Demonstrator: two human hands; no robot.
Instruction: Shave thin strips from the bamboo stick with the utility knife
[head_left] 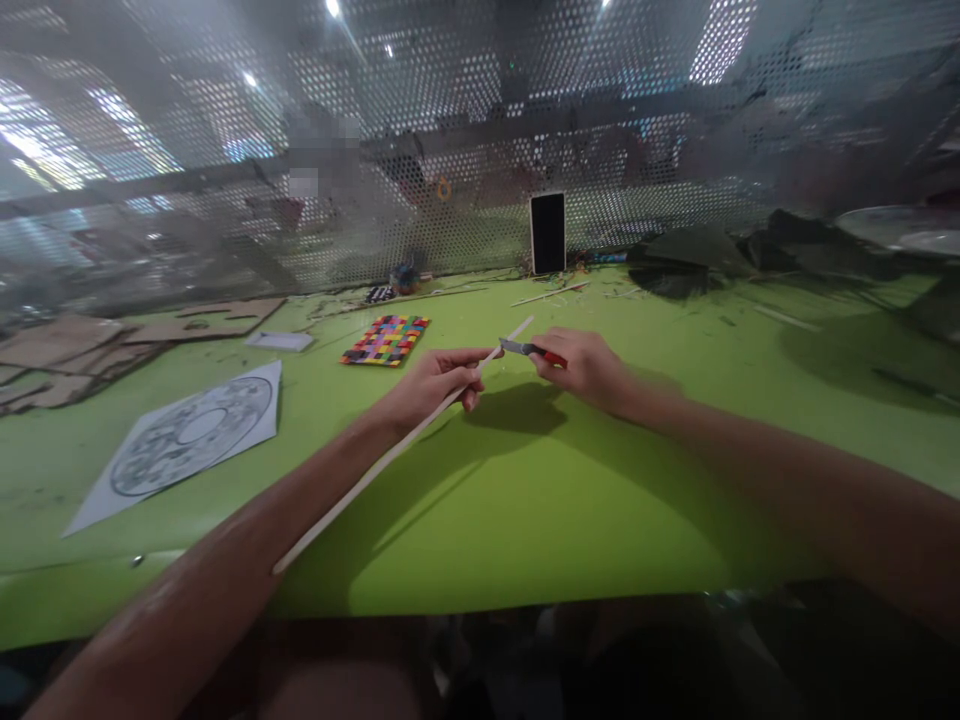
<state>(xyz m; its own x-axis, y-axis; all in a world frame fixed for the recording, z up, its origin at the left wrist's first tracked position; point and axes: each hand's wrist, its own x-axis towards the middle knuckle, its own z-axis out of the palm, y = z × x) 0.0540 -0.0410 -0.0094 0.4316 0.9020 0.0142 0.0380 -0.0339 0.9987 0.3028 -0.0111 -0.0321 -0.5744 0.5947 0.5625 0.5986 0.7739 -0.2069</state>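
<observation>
the pale thin strip (367,474) is held above the green worktop (540,530), its long axis slanting from the left forearm at its near end, away and rightward to a free tip. the left hand (450,380) pinches it between thumb and fingers well toward that far tip, index finger stretched out. the right hand (585,368) is closed around a red-handled knife (553,357), whose blade points left, across the strip, and seems to touch it just beyond the left fingers; exact contact is hard to tell. the left hand is nearer the strip's middle, the right its tip.
</observation>
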